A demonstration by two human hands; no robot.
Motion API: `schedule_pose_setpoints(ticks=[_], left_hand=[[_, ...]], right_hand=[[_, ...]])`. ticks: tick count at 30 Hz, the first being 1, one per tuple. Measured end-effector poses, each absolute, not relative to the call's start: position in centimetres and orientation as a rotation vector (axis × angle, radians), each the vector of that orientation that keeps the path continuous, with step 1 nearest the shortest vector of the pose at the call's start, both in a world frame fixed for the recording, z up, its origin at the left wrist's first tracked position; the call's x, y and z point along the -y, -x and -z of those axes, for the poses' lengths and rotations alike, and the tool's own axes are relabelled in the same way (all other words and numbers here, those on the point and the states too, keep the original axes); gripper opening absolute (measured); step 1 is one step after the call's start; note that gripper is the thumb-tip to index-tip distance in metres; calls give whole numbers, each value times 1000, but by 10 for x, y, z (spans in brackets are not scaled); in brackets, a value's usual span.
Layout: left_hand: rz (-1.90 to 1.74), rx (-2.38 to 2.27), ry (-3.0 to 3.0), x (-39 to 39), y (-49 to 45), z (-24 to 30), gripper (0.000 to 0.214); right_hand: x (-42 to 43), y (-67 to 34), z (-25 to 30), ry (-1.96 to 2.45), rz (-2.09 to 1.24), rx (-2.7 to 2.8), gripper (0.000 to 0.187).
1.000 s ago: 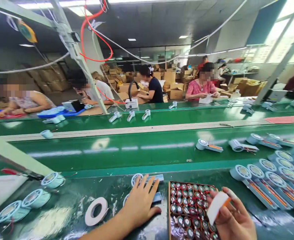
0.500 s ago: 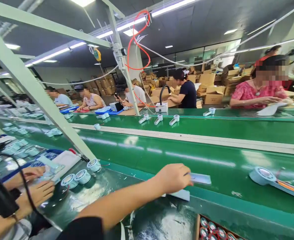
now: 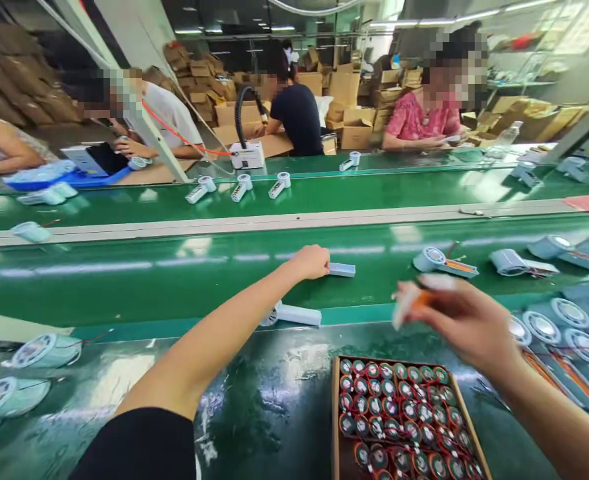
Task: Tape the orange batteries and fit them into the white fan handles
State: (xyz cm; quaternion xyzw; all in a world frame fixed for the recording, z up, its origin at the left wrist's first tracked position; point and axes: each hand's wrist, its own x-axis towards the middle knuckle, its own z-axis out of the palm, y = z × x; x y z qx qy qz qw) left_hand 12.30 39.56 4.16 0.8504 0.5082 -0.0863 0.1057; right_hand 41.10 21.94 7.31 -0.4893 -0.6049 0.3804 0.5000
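Observation:
My left hand (image 3: pixel 315 262) reaches over the green belt, fingers closed round a pale-blue handheld fan housing (image 3: pixel 343 269); its handle sticks out to the right, the rest hidden by the hand. Just below my forearm, another fan housing (image 3: pixel 299 315) lies at the belt's near edge, its round head partly covered. My right hand (image 3: pixel 469 320) is raised over the near table edge, pinching a small white and orange piece (image 3: pixel 408 301), too blurred to name. Beneath it sits a cardboard box (image 3: pixel 336 413) with rows of small round motors (image 3: pixel 374 407) with red wires.
Fan housings (image 3: pixel 541 327) with orange strips crowd the table at right; others (image 3: pixel 447 261) lie on the belt. More housings (image 3: pixel 47 350) are at left. Beyond the divider (image 3: pixel 254 225), several fans (image 3: pixel 241 188) lie along the far belt, where people work. A frame post (image 3: pixel 144 127) slants down at left.
The view has swung right and down, bringing my right hand with its white and orange piece and most of the motor box into sight. My left hand stays on the housing on the belt.

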Motion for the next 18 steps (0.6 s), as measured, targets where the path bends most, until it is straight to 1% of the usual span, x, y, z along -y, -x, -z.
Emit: schedule_pose_setpoints(ticks=[2, 4, 6, 11, 14, 18], left_hand=[[214, -1516, -2476, -401, -121, -44, 23], [170, -1544, -2460, -398, -122, -47, 26], [144, -1565, -2448, -394, -124, -48, 26], [77, -1594, -2417, -391, -135, -41, 17], [-36, -1606, -2366, -394, -136, -39, 22], [-213, -1736, -2279, -390, -139, -30, 34]], right_hand=[[-284, -389, -60, 1094, -927, 1569, 41], [-340, -367, -41, 1038, -855, 1763, 34], [-375, -352, -21, 1047, -788, 1891, 31], [-392, -354, 9, 1074, -728, 2077, 22], [-395, -362, 7, 1094, -668, 2204, 13], [-402, -361, -4, 1088, -655, 2370, 18]])
